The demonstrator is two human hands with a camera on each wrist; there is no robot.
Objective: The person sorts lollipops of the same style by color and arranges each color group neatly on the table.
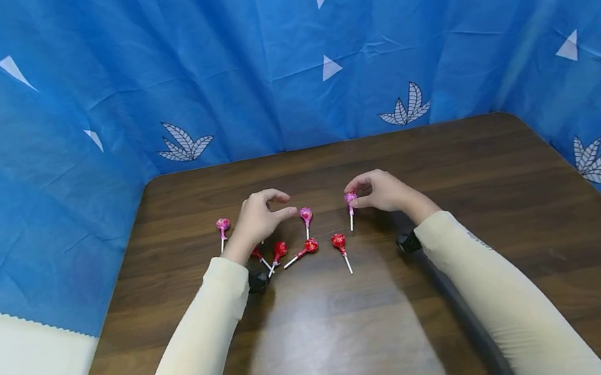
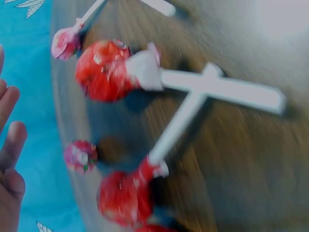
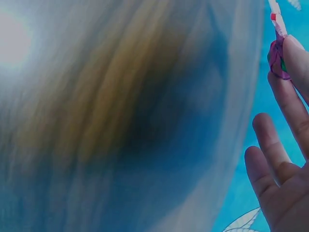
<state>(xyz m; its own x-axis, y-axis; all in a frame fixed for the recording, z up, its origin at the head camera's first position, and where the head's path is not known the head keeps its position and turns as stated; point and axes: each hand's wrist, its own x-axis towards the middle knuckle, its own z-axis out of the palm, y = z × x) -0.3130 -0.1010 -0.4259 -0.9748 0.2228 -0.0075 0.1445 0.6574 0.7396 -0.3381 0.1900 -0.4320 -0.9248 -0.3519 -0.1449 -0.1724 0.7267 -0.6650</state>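
In the head view my right hand (image 1: 384,191) pinches a pink-purple lollipop (image 1: 350,197) by its candy end between thumb and fingertip, the white stick pointing down. The right wrist view shows that lollipop (image 3: 277,60) too, with the other fingers spread. My left hand (image 1: 256,219) is held with thumb and fingers apart, nothing between them. Just right of its thumb is a pink lollipop (image 1: 306,214). A red lollipop (image 1: 339,241) lies between the hands, and another red lollipop (image 1: 311,245) touches or nearly touches the pink one's stick.
Left of the left hand is another pink lollipop (image 1: 223,224). By the left wrist, red lollipops (image 1: 280,249) lie with sticks crossed, partly hidden by the sleeve; the left wrist view shows this red candy (image 2: 104,70) close up. A blue curtain (image 1: 265,53) hangs behind the brown table (image 1: 492,180).
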